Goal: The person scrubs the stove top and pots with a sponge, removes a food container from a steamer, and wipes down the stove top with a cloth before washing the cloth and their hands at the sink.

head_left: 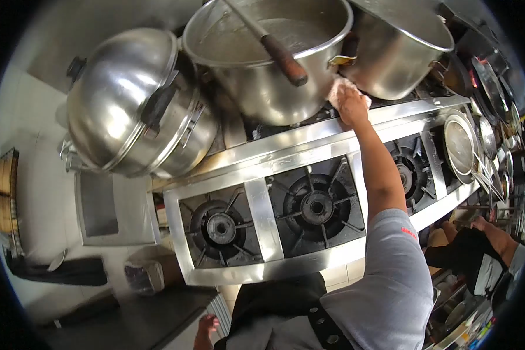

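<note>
My right hand (352,108) is closed on a pale cloth (334,93), reaching across the stove to the gap between two big steel pots. The cloth lies against the lower right side of the large pot (274,96), which holds liquid and has a wooden-handled utensil (283,58) resting across its rim. Just right of the cloth stands the second pot (385,64). Low in the view, my left hand (209,322) hangs near my body with its fingers curled; whether anything is in them is too small to tell.
Three front burners (317,207) sit in a steel stove frame (263,221). A domed steamer (122,99) stands at the back left. Strainers (459,143) and pans (490,84) line the right side. Another person's arm (499,236) shows at lower right.
</note>
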The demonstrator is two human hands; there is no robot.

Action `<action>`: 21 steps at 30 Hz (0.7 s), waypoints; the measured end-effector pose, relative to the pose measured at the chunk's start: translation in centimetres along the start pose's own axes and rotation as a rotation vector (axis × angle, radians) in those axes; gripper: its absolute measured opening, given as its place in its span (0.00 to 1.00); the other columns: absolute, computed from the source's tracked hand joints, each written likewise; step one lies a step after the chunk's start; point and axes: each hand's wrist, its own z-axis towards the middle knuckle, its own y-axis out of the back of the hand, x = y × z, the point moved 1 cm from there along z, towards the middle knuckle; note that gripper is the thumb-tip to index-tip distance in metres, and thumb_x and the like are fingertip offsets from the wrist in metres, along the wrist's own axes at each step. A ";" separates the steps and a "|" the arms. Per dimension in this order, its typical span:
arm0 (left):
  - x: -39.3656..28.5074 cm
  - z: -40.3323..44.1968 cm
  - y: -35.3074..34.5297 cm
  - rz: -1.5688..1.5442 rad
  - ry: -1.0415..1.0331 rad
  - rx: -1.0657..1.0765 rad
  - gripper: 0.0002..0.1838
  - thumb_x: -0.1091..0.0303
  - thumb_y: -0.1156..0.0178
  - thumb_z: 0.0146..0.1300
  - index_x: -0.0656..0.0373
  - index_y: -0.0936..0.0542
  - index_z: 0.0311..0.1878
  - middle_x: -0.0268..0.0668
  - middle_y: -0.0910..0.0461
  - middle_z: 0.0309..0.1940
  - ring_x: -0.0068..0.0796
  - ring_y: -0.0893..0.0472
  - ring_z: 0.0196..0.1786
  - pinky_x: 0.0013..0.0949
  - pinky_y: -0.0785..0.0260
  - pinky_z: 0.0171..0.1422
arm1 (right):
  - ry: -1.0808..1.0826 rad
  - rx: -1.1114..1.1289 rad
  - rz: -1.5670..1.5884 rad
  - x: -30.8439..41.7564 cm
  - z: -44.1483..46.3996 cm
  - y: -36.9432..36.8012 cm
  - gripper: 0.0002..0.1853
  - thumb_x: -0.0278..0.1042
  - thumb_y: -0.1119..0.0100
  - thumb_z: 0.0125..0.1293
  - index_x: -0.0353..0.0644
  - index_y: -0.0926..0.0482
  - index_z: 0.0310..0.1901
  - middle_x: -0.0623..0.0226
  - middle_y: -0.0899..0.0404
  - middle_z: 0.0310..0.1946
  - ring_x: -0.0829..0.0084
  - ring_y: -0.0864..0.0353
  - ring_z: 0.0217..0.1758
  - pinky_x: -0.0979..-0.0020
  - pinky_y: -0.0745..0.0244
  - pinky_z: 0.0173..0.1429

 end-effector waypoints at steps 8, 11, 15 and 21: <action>3.7 1.9 1.0 -0.067 -0.193 0.168 0.16 0.62 0.45 0.62 0.57 0.25 0.51 0.37 0.20 0.38 0.30 0.20 0.38 0.38 0.30 0.36 | -0.276 -0.225 0.248 14.0 -9.3 0.7 0.20 0.31 0.55 0.60 0.36 0.30 0.54 0.52 0.29 0.51 0.50 0.34 0.59 0.54 0.42 0.61; 2.3 0.5 0.0 0.148 -0.133 0.207 0.16 0.60 0.44 0.62 0.57 0.25 0.51 0.35 0.20 0.39 0.29 0.20 0.38 0.40 0.30 0.37 | -0.174 -0.034 0.670 29.4 -9.9 -0.4 0.20 0.28 0.58 0.60 0.36 0.31 0.55 0.52 0.31 0.54 0.53 0.36 0.61 0.54 0.47 0.67; 2.3 1.9 0.4 0.115 -0.114 0.085 0.17 0.58 0.46 0.64 0.57 0.25 0.51 0.36 0.20 0.41 0.29 0.20 0.41 0.41 0.30 0.39 | 0.143 -0.039 0.844 36.8 -9.5 3.8 0.19 0.33 0.57 0.65 0.46 0.30 0.57 0.56 0.29 0.53 0.58 0.33 0.59 0.57 0.46 0.66; 3.0 1.9 6.0 -0.035 -0.146 0.035 0.18 0.59 0.47 0.64 0.58 0.27 0.52 0.36 0.22 0.41 0.28 0.22 0.39 0.38 0.32 0.37 | -0.330 -0.618 0.433 16.3 -10.3 0.7 0.35 0.41 0.49 0.60 0.34 0.49 0.66 0.45 0.45 0.64 0.48 0.44 0.67 0.51 0.55 0.71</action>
